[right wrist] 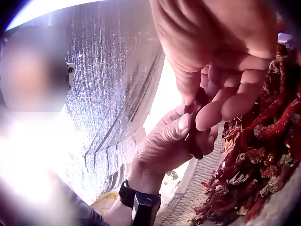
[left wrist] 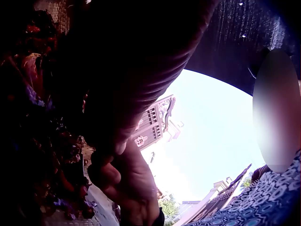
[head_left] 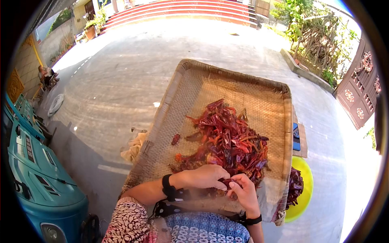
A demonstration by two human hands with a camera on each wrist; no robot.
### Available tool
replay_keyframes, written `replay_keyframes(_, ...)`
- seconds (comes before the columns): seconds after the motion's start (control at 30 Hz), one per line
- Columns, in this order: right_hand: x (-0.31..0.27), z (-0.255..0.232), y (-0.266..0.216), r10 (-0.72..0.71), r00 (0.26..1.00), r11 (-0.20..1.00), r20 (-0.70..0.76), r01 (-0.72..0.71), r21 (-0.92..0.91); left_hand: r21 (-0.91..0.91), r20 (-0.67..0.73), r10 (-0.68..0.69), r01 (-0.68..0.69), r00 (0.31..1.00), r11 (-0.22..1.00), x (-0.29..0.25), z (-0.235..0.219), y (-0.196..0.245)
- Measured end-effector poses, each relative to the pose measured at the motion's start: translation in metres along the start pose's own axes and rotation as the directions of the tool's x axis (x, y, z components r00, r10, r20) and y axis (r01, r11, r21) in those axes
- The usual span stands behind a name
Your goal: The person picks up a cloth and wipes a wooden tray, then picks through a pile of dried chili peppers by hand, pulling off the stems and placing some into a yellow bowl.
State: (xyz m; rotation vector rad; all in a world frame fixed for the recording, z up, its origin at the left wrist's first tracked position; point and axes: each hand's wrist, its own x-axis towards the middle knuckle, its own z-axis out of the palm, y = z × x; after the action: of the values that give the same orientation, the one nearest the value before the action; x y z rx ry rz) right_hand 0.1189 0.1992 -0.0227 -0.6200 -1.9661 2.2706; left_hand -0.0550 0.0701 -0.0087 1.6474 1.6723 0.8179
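Note:
Both hands meet over the near side of a woven tray [head_left: 267,97], close to the lap. Between their fingertips is a dark red dried chili pepper [right wrist: 195,113], which shows best in the right wrist view. My left hand [head_left: 204,176] pinches it between thumb and fingers from the left. From the other side, the right hand [head_left: 245,192] pinches it too, thumb toward the left hand. A heap of dried red chilies [head_left: 231,137] lies just beyond the fingers. In the left wrist view the left hand is mostly in deep shadow.
To the tray's right stands a yellow basin [head_left: 308,182] holding more dark chilies [head_left: 295,186]. A phone [head_left: 296,139] lies on cardboard beside the tray. Beige cloth [head_left: 133,149] sits by its left edge. A teal vehicle [head_left: 44,174] is at left; a person [head_left: 46,77] sits farther off.

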Motion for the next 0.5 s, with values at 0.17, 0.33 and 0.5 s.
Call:
replay_keyframes(0.17, -0.002, -0.005, 0.006, 0.01, 0.997, 0.973, -0.077, 0.008, 0.229, -0.11, 0.117, -0.137, 0.15, 0.984, 0.982, 0.007, -0.014, 0.006)
replay_keyframes(0.33, -0.002, -0.057, 0.015, -0.146, 0.906, 0.864, -0.398, 0.312, 0.394, -0.05, -0.215, -0.116, 0.108, 0.97, 0.993, 0.013, -0.045, -0.012)
replay_keyframes(0.5, -0.017, -0.132, 0.025, -0.071, 0.75, 0.463, -0.657, 0.609, 0.644, 0.252, -0.719, -0.126, 0.426, 0.683, 0.869, 0.028, -0.082, -0.077)
